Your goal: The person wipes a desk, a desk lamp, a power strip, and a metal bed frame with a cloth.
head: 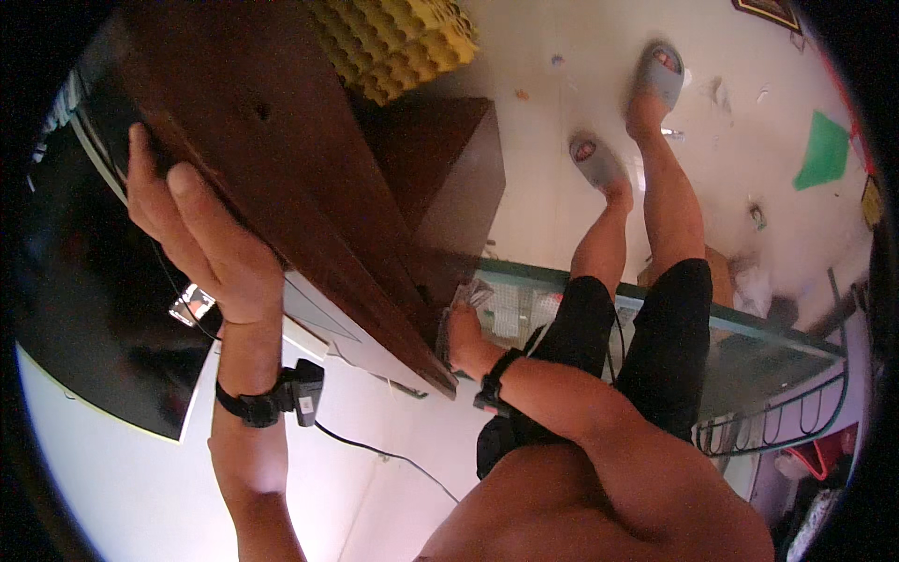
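Observation:
My left hand (211, 239) is raised at the left, fingers extended and a little apart, along the edge of a dark brown wooden panel (281, 140). Whether its fingertips touch the wood cannot be told. My right hand (467, 337) is by the panel's lower end, closed around a crumpled, greyish piece of cloth or plastic (474, 291); its fingers are partly hidden. Each wrist wears a black strap, and the left one bears a small black device (307, 393). A wooden block-like part (463, 168) lies beyond the panel.
Yellow bumpy sheets (400, 49) stand at the top. A green-edged glass case (758, 351) lies by my legs, with a wire rack (779, 425) at the right. A green piece (822, 151) and scraps lie on the floor. A black cable (386, 453) hangs below.

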Tool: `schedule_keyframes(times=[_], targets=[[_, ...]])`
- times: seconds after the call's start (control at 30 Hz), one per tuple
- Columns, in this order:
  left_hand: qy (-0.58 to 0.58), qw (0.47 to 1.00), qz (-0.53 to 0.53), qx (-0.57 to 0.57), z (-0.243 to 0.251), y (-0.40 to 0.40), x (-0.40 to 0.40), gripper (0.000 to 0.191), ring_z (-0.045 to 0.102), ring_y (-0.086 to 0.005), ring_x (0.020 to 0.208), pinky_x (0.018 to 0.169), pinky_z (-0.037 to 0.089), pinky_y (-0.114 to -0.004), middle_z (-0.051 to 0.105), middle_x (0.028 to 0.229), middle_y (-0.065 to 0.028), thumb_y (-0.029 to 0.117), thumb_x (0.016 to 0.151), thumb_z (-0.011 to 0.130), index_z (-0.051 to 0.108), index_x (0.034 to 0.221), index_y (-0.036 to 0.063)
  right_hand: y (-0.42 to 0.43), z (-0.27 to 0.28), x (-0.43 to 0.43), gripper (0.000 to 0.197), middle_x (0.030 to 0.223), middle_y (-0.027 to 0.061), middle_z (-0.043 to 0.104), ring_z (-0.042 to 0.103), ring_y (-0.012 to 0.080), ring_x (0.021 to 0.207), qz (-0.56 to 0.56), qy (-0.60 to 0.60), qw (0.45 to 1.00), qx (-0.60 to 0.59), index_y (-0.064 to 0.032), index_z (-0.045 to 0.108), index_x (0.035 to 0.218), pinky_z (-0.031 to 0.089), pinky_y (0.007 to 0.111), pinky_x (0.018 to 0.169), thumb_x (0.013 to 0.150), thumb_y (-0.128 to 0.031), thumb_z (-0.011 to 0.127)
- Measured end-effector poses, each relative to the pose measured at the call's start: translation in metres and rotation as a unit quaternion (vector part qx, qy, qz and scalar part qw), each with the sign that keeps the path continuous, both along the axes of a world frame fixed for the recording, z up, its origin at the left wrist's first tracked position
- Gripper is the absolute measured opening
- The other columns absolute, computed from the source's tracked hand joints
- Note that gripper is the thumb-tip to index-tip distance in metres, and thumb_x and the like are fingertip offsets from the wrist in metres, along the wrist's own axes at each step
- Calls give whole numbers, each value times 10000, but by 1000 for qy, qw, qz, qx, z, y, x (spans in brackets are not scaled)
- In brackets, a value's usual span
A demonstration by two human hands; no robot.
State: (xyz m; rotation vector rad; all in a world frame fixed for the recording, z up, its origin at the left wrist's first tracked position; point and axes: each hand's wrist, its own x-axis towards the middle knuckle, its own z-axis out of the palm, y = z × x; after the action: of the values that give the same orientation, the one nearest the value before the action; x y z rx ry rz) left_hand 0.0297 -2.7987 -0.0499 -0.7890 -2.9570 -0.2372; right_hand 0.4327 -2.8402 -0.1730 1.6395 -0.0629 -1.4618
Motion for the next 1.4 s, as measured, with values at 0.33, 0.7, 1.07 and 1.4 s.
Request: schedule_keyframes(times=[0.33,0.7,1.07,1.4], targets=[[-1,999,31,-19,10,14,4,612,426,-356,1433,1211,308,-467,459,1559,-256,369,1179,329,396,1627,-42,81,20,-159,435,1436,213,588,519,420,1273,238,529,715,390,2,601,1454,408,505,1120,1117,-271,583],[-145,976,134,92,10,22,12,666,383,-375,1552,1302,303,-514,257,1745,-214,410,1177,277,237,1681,-25,107,-154,-182,361,1290,135,675,557,411,1180,352,707,504,350,-61,755,1225,505,551,956,1049,-349,628],[-102,991,85,-6,18,4,8,643,369,-479,1531,1242,350,-591,285,1687,-311,485,1158,379,244,1713,191,141,-139,-241,396,829,71,698,638,236,801,161,498,843,126,-54,738,948,529,427,734,1091,-389,582],[-79,991,103,-32,3,27,12,701,291,-423,1566,1289,225,-510,289,1680,-306,380,1160,286,279,1636,-135,134,-8,-304,482,1508,193,518,436,473,1381,118,672,552,479,-108,671,1406,344,575,1175,930,-160,730]])
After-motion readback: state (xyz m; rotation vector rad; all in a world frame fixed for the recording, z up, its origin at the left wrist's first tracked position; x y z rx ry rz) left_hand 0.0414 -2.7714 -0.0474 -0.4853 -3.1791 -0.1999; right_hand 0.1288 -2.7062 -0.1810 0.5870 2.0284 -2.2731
